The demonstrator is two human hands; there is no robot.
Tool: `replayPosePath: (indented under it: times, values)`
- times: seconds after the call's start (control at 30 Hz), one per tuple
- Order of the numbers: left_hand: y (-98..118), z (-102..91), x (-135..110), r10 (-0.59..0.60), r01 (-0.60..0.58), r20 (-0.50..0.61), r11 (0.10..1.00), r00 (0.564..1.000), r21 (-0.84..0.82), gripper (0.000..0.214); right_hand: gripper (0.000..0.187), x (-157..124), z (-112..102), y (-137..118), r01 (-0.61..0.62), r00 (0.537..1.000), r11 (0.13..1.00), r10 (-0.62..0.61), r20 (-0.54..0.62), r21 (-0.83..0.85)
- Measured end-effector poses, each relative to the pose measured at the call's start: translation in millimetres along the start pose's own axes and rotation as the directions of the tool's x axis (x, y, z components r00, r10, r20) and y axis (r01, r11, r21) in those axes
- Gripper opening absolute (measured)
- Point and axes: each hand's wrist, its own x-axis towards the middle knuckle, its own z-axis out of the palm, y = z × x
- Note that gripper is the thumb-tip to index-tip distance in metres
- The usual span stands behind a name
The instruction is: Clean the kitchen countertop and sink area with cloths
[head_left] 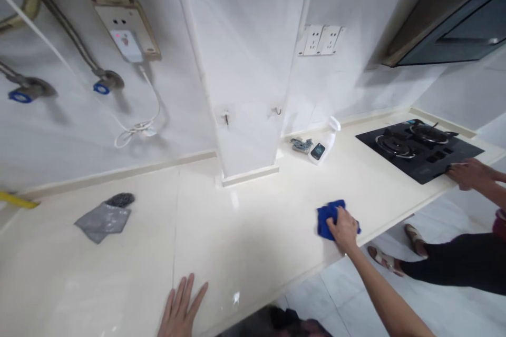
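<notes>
Right hand (pixel 344 229) pressed on a blue cloth (pixel 324 224), fingers (pixel 335 225) clenched over it; the cloth lies near the front edge of the worktop (pixel 245 231), forward and to the right of the white boxed pillar (pixel 245 63). Left hand (pixel 182 308) sits at the near edge, forward of the pillar: fingers spread and released, nothing held.

Right of the pillar, at far end: black glass gas hob (pixel 419 150), a co-worker's hand (pixel 470 174) at its front corner; co-worker's black trousers (pixel 454 263) and sandals (pixel 385 260) below the worktop. Just right of the pillar, against the wall: white spray bottle (pixel 324 142) beside a small crumpled packet (pixel 301 145). Left of the pillar: grey cloth (pixel 103 222) with a dark scouring pad (pixel 120 200) at its end.

Progress: cloth is in contact with the surface. No wet track or streak can be made out, so the area done and the area left cannot be told from this view.
</notes>
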Motion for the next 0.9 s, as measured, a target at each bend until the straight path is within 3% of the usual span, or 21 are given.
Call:
replayPosePath:
  times: [0.07, 0.13, 0.2, 0.27, 0.33, 0.43, 0.5, 0.57, 0.6, 0.67, 0.73, 0.8, 0.9]
  values:
    - [2, -5.7, 3, 0.017, -0.017, 0.004, 1.000, 1.000, 0.008, 0.107, 0.059, -19, -9, 5, -0.074, 0.996, 0.996, 0.071, -0.051, -0.053]
    - [4, -9.5, 6, 0.010, -0.010, 0.022, 1.000, 1.000, 0.003, 0.104, 0.061, -42, -14, -23, -0.004, 1.000, 0.999, 0.004, -0.010, -0.035]
    - [6, -11.4, 6, 0.000, 0.000, 0.036, 1.000, 0.999, -0.010, 0.101, 0.065, -67, -16, -77, 0.130, 0.986, 0.990, -0.134, 0.098, 0.045]
    - [5, -11.0, 5, -0.010, 0.011, 0.047, 1.000, 0.999, -0.014, 0.098, 0.067, -92, -19, -146, 0.256, 0.934, 0.952, -0.288, 0.210, 0.166]
    - [3, -7.4, 3, -0.010, 0.010, 0.038, 1.000, 0.999, -0.019, 0.100, 0.070, -120, -26, -216, 0.369, 0.835, 0.870, -0.464, 0.294, 0.326]
    - [-3, 3.6, -2, 0.018, -0.019, -0.016, 1.000, 1.000, -0.004, 0.113, 0.070, -161, -46, -297, 0.524, 0.611, 0.634, -0.745, 0.268, 0.568]
    - [-7, 11.1, -2, 0.035, -0.033, -0.068, 0.999, 0.997, 0.029, 0.118, 0.068, -181, -60, -322, 0.627, 0.452, 0.446, -0.876, 0.168, 0.639]
    - [-9, 14.9, 0, 0.063, -0.058, -0.117, 0.997, 0.991, 0.047, 0.120, 0.067, -191, -69, -323, 0.680, 0.370, 0.349, -0.923, 0.110, 0.645]
    - [-10, 14.8, 2, 0.081, -0.074, -0.131, 0.996, 0.988, 0.052, 0.120, 0.067, -192, -72, -315, 0.690, 0.349, 0.328, -0.932, 0.100, 0.645]
    - [-9, 11.5, 5, 0.100, -0.093, -0.121, 0.994, 0.988, 0.058, 0.118, 0.066, -187, -70, -286, 0.680, 0.356, 0.335, -0.928, 0.106, 0.652]
    - [-6, 7.0, 8, 0.098, -0.093, -0.094, 0.994, 0.991, 0.051, 0.115, 0.067, -177, -61, -245, 0.639, 0.433, 0.405, -0.892, 0.129, 0.654]
    - [-4, 3.7, 9, 0.074, -0.072, -0.074, 0.997, 0.994, 0.037, 0.113, 0.070, -163, -51, -196, 0.571, 0.585, 0.543, -0.795, 0.158, 0.616]
    - [-1, 1.4, 8, 0.056, -0.055, -0.066, 0.998, 0.996, 0.024, 0.110, 0.069, -137, -46, -115, 0.430, 0.822, 0.760, -0.552, 0.136, 0.488]
